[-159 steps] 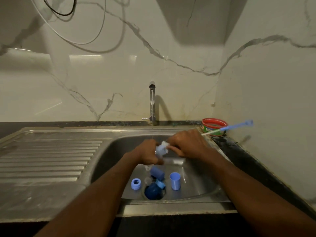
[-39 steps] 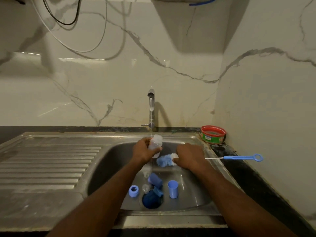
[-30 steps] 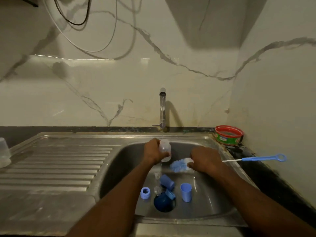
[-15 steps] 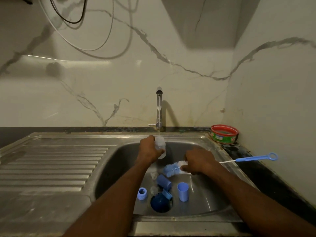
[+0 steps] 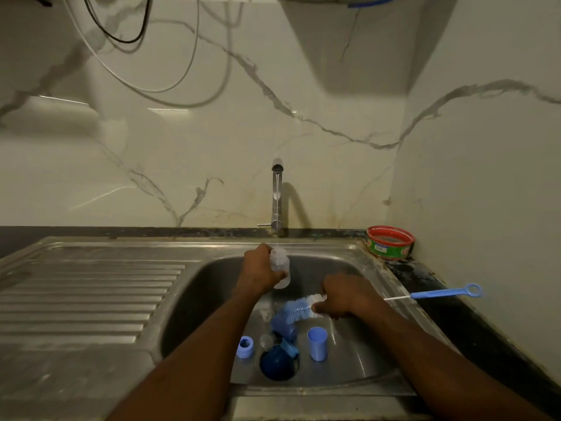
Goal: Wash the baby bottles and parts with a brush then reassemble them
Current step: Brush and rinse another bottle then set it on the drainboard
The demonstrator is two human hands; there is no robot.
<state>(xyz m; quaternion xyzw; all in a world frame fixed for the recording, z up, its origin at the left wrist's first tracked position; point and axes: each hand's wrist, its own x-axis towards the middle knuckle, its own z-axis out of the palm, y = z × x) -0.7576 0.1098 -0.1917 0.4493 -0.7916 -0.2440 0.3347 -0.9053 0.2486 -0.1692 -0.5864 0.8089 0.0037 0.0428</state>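
The small clear plastic baby bottle is held upright over the steel sink basin, its open mouth directly under a thin stream of water from the chrome tap. The left hand grips the bottle body, fingers curled round it. The right hand is closed round the wire stem of the blue-and-white bristled bottle brush; the bristle head points left, below and clear of the bottle, while the blue loop handle projects right over the dark counter. On the basin floor: a blue screw ring, a blue cap, a clear teat, and a dark blue round piece at the drain. A red-rimmed green tub stands in the rear corner.
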